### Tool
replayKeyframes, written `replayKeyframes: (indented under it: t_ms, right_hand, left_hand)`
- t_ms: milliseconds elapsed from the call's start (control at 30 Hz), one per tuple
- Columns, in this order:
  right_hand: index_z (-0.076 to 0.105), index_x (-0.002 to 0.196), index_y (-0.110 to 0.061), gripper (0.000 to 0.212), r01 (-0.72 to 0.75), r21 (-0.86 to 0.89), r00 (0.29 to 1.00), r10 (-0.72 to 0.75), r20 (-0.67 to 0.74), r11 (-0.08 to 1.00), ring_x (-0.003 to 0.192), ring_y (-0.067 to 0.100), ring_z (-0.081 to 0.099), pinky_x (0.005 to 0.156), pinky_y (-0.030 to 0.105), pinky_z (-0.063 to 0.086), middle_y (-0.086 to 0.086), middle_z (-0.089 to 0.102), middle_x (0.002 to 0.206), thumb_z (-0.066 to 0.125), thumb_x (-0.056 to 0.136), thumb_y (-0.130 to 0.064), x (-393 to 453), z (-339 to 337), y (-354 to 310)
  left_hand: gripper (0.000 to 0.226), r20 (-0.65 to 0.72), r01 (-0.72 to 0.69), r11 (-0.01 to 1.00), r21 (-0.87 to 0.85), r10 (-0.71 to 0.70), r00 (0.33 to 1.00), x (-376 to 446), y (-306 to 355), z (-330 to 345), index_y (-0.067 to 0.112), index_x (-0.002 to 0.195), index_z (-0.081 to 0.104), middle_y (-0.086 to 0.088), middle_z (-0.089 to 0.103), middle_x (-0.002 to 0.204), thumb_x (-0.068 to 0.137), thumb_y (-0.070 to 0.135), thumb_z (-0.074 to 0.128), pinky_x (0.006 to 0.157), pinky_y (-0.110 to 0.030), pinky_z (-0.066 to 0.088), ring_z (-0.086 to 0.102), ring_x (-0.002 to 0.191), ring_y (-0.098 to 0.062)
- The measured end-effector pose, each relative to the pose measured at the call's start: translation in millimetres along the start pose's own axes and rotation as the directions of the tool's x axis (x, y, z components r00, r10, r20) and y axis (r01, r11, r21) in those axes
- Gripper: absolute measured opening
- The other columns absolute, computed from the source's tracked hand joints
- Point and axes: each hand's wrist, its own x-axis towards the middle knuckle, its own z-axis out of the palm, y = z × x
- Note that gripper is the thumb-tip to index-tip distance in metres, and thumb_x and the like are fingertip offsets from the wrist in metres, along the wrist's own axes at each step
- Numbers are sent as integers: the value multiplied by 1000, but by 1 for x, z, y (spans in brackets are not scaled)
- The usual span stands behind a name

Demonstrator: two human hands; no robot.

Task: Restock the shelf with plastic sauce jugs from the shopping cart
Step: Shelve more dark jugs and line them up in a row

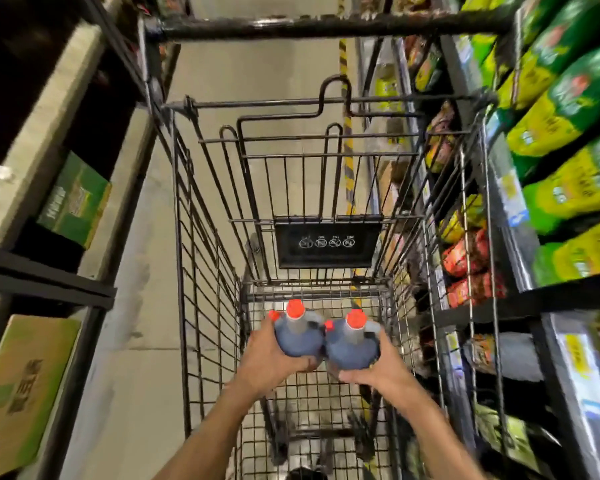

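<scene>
Here, item one: two dark jugs with red caps, upright and touching side by side, low inside the cart near its far end. The left jug sits in the left hand, fingers curled round its outer side and under its base. The right jug sits in the right hand, fingers wrapped likewise round the outer side. Neither hand is spread; each has a full hold. Pressing the two jugs together probably steadies the pair for one lift, with palms low to bear the weight. Whether they rest on the cart's mesh floor or are just clear of it cannot be told.

Item two: surroundings. The child-seat flap with its black warning plate hangs just beyond the jugs. The handle bar crosses the top of the view. Green and yellow bags fill the shelves on the right, close against the cart's side; cartons sit on the darker rack to the left.

Item three: obstructions. The cart's tall wire walls surround the jugs, so the way out is likely straight up, and the flap crowds the far side.
</scene>
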Motion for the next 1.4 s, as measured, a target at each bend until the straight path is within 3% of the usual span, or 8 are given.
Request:
replayKeyframes:
  t_ms: [233, 367, 433, 567, 633, 767, 867, 1400]
  right_hand:
    - [47, 130, -17, 101, 176, 119, 976, -158, -147, 977, 105, 2, 67, 84, 17, 55, 2, 65, 127, 96, 45, 5, -77, 16, -89]
    - [47, 137, -5, 87, 289, 103, 930, -254, -267, 952, 117, 22, 65, 103, 38, 53, 15, 63, 131, 87, 62, 17, -128, 31, -146]
    - [50, 131, -9, 77, 365, 79, 890, -323, -323, 928, 106, 9, 69, 92, 28, 56, 14, 65, 128, 81, 67, 21, -157, 42, -170]
    - [53, 132, -25, 82, 495, 79, 786, -407, -465, 865, 108, 2, 69, 89, 23, 57, -8, 72, 125, 95, 63, -10, -219, 65, -204]
    - [54, 129, -30, 87, 562, 108, 724, -425, -544, 820, 111, 3, 69, 87, 25, 58, -17, 73, 119, 97, 54, -33, -255, 81, -217]
    - [56, 127, -30, 97, 662, 138, 580, -388, -716, 736, 112, 13, 70, 84, 29, 59, -13, 74, 118, 100, 44, -52, -329, 108, -221]
    - [54, 127, -48, 84, 705, 112, 469, -343, -814, 701, 115, 11, 69, 85, 32, 60, -16, 70, 127, 98, 55, -50, -391, 124, -207]
    - [52, 135, -23, 89, 708, -158, -273, 60, -960, 688, 120, 23, 67, 100, 48, 55, 4, 68, 134, 91, 56, -33, -748, 217, -8]
  left_hand:
    - [70, 29, -245, 964, -104, 249, 968, -50, 81, -69, 39, 106, 52, 30, 68, 93, 52, 32, 96, 65, 0, 43, 59, 84, 25]
    - [77, 30, -415, 896, -160, 424, 905, -86, 132, -117, 37, 112, 52, 13, 65, 109, 46, 49, 89, 71, -5, 47, 62, 95, 11]
    - [65, 23, -519, 835, -182, 532, 847, -104, 151, -139, 48, 107, 57, 21, 70, 100, 48, 52, 84, 69, -2, 45, 62, 92, 17]
    - [79, 94, -634, 737, -233, 666, 740, -142, 185, -175, 52, 119, 53, 25, 67, 115, 48, 61, 86, 85, -15, 53, 63, 105, 9]
    - [87, 134, -664, 691, -286, 715, 687, -161, 199, -185, 34, 127, 56, 10, 69, 123, 49, 57, 89, 95, -39, 57, 67, 111, -7]
    - [82, 212, -749, 583, -314, 812, 543, -214, 224, -189, 38, 117, 60, 16, 71, 114, 45, 68, 86, 83, -31, 59, 68, 102, -1]
    - [76, 312, -751, 519, -409, 852, 419, -254, 235, -176, 44, 115, 59, 35, 68, 104, 49, 63, 93, 67, -12, 55, 68, 96, 9]
    - [82, 711, -593, 506, -627, 683, -169, -590, 163, 31, 28, 116, 64, 14, 77, 104, 43, 58, 88, 74, -26, 60, 74, 93, -5]
